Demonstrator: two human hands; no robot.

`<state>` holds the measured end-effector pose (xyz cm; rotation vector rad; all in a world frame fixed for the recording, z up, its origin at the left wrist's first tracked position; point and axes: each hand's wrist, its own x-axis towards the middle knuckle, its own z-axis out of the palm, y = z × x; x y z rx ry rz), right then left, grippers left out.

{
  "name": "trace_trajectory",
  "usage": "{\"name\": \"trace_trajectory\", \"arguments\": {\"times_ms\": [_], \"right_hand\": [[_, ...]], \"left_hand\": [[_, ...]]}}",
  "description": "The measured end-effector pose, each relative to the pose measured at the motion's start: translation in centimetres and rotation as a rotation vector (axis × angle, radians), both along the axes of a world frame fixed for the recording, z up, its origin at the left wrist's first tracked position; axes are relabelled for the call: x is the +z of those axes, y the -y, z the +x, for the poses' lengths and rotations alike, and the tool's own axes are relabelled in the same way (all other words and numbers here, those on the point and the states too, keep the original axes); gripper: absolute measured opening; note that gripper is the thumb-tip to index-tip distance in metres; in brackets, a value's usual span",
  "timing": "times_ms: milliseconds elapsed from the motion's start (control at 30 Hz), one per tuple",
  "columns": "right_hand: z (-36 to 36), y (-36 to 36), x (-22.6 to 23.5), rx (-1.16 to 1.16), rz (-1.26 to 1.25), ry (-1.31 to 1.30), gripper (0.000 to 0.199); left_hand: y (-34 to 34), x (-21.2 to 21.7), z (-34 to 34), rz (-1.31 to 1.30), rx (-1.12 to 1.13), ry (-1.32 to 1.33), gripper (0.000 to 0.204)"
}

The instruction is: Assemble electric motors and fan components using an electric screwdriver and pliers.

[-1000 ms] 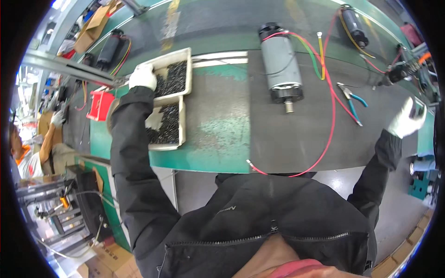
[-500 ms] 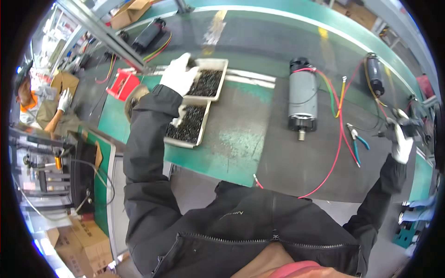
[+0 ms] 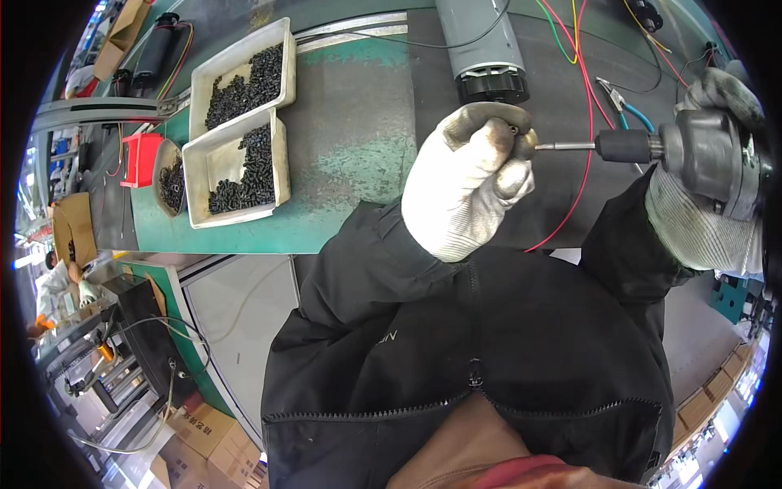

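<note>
In front of the motor, my left hand (image 3: pixel 456 191), in a white glove with dirty fingertips, is closed in a pinch. A small dark screw (image 3: pixel 513 129) shows between its thumb and fingers. At the right, my gloved right hand (image 3: pixel 705 224) grips a power screwdriver (image 3: pixel 709 155) with a black chuck. The driver's metal bit (image 3: pixel 566 147) points left, its tip close to my left fingers; whether they touch I cannot tell. Just beyond my left hand lies the grey cylindrical motor (image 3: pixel 485 41), its black end cap (image 3: pixel 493 85) toward me.
Left on the bench are two pale trays, an upper tray (image 3: pixel 198 102) and a lower tray (image 3: pixel 194 175), with small black screws. Beside them are a round bowl (image 3: pixel 165 204) and a red bin (image 3: pixel 140 159). Blue-handled pliers (image 3: pixel 623 106) and a red wire (image 3: pixel 588 122) lie right.
My left hand has left the upper tray and come right, in front of the motor, pinching a screw. My right hand has brought the screwdriver in close. The whole view has shifted.
</note>
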<state>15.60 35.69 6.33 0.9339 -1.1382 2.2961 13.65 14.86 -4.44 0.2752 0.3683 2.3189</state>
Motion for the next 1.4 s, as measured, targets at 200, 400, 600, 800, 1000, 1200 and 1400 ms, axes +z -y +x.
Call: {"name": "trace_trajectory", "arguments": {"times_ms": [200, 400, 600, 800, 1000, 1200, 1400], "right_hand": [[0.7, 0.7, -1.3, -0.035, -0.017, 0.040, 0.023], [1.5, 1.2, -2.9, -0.042, -0.022, 0.095, 0.023], [2.2, 1.6, -4.5, -0.073, -0.012, 0.143, 0.022], [2.4, 1.8, -6.2, -0.098, 0.003, 0.188, 0.022], [2.7, 1.5, -7.6, -0.108, 0.027, 0.228, 0.022], [2.1, 1.3, -8.3, -0.113, 0.053, 0.258, 0.022], [1.0, 0.5, -7.9, -0.121, 0.082, 0.280, 0.022]], "left_hand": [[0.3, 0.3, 0.9, -0.070, -0.064, 0.054, 0.032], [0.7, -0.3, 0.9, -0.153, 0.016, 0.082, 0.029], [0.3, -0.4, 1.9, -0.387, 0.032, 0.104, 0.022], [-0.2, -1.6, 2.8, -0.332, 0.013, 0.241, 0.025], [-1.2, -2.8, 3.4, -0.227, 0.030, 0.329, 0.024], [-1.7, -2.8, 3.2, -0.303, 0.058, 0.323, 0.024], [-2.7, -2.4, 2.2, -0.157, 0.037, 0.455, 0.017]]}}
